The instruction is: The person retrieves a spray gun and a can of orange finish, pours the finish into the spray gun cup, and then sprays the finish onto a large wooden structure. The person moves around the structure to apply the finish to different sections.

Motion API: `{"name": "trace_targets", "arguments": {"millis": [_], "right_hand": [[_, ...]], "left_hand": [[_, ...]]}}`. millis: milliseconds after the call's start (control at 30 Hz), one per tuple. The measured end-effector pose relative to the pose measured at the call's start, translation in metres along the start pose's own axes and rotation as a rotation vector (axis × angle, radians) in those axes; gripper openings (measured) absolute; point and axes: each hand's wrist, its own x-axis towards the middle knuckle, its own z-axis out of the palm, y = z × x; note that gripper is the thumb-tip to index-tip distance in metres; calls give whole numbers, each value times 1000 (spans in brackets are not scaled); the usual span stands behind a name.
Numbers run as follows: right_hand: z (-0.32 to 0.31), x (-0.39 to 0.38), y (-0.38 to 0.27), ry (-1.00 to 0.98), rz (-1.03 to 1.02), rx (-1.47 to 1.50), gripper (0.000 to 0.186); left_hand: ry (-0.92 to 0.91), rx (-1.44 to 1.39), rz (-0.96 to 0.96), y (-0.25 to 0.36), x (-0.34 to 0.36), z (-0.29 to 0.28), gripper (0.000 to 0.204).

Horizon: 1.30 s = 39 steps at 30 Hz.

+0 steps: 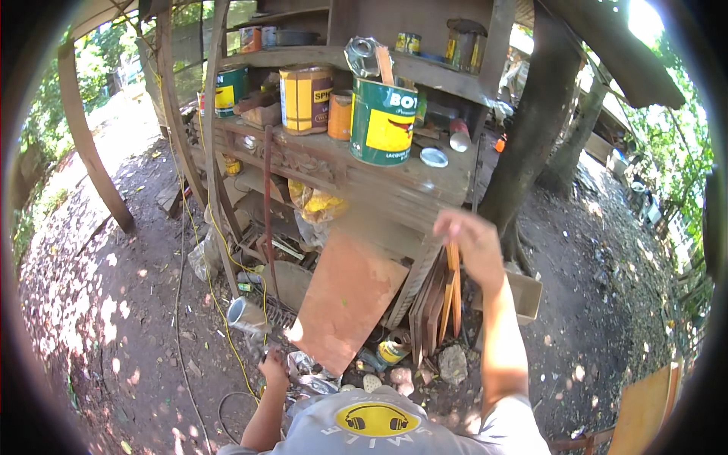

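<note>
My left hand grips a spray gun with a metal cup at the lower left. My right hand is raised at the right, blurred, by upright wooden pieces leaning under the bench; whether it holds anything is unclear. A reddish-brown flat board leans between my hands against the bench. On the benchtop stand a large green-and-yellow can with a metal can and wooden stick in it, a yellow-brown can, an orange can and a round lid.
Shelves behind hold more cans. A tree trunk rises at the right and wooden posts at the left. A yellow cord hangs to the dirt ground. Stones and an empty-looking box lie low near the bench.
</note>
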Motion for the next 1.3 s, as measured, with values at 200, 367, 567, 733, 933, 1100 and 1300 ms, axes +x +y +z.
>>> {"name": "trace_targets", "arguments": {"millis": [200, 367, 567, 733, 933, 1100, 1300], "right_hand": [[-36, 226, 3, 261, -122, 59, 32], [-52, 387, 51, 289, -285, -108, 39], [-4, 459, 59, 87, -210, -141, 56], [3, 491, 46, -63, -37, -220, 42], [5, 487, 43, -275, 165, -31, 35], [15, 497, 55, -386, 161, 156, 34], [-24, 478, 71, -303, 239, 290, 40]], "left_hand": [[299, -198, 97, -4, -22, -60, 25], [639, -207, 197, -45, -37, -124, 29], [1023, -406, 162, -109, -94, -228, 30], [1220, -465, 133, -141, -138, -266, 32], [1251, -475, 157, -153, -150, -281, 35], [1175, -505, 270, -149, -157, -301, 37], [1007, -332, 151, -56, -151, -204, 41]]}}
